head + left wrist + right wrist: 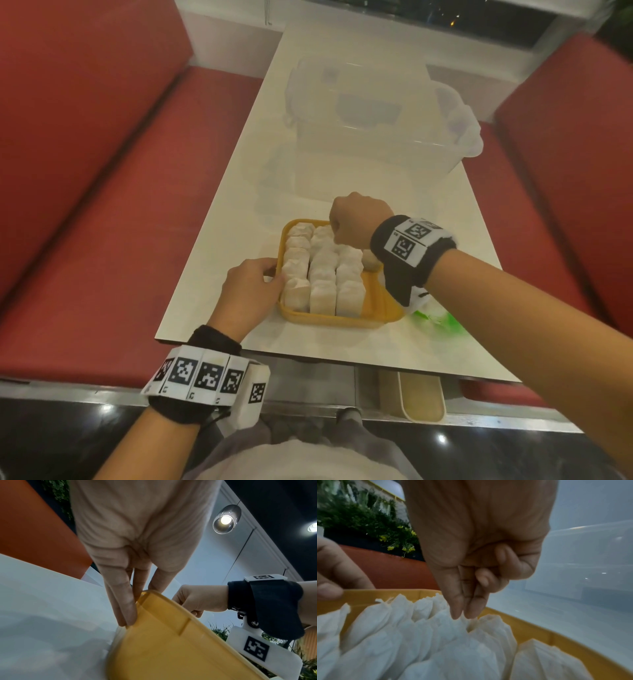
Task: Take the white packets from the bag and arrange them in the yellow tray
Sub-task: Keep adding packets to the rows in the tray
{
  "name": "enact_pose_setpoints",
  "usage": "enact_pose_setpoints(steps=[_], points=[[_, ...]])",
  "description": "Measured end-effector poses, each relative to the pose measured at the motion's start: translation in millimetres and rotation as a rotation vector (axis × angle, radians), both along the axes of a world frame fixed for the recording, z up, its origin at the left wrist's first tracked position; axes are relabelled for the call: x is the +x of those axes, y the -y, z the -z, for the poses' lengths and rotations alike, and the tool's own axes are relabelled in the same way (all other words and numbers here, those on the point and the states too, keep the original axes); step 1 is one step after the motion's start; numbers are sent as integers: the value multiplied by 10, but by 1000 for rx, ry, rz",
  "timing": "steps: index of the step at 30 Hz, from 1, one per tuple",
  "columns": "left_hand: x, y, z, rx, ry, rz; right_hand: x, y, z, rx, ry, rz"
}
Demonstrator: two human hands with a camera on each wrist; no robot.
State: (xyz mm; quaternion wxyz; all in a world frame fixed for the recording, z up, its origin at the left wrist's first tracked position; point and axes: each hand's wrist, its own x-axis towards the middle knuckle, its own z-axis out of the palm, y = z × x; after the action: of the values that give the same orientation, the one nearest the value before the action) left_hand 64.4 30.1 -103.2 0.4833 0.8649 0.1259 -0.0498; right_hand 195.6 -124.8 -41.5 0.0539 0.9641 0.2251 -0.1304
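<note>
The yellow tray [342, 322] sits near the table's front edge, holding three rows of upright white packets [322, 274]. My left hand [274, 274] holds the tray's left rim: straight fingers [126, 609] lie against the outer wall of the tray [171, 649], and the thumb [330, 588] rests over the rim. My right hand [337, 233] hovers at the far end of the tray [539, 632]. Its thumb and forefinger [462, 615] pinch the top of one white packet [467, 624] in the rows; the other fingers are curled. The green and white bag [435, 318] lies right of the tray, partly hidden by my right wrist.
A clear lidded plastic box [373, 144] stands just beyond the tray on the white table [308, 353]. Red bench seats flank the table at left [102, 205] and right [565, 171]. A cream container [421, 397] sits below the table's front edge.
</note>
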Motion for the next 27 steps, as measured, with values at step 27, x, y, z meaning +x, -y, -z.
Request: enact_pose_setpoints(steps=[27], points=[[7, -12, 8, -16, -5, -3, 28, -266, -60, -25, -102, -227]])
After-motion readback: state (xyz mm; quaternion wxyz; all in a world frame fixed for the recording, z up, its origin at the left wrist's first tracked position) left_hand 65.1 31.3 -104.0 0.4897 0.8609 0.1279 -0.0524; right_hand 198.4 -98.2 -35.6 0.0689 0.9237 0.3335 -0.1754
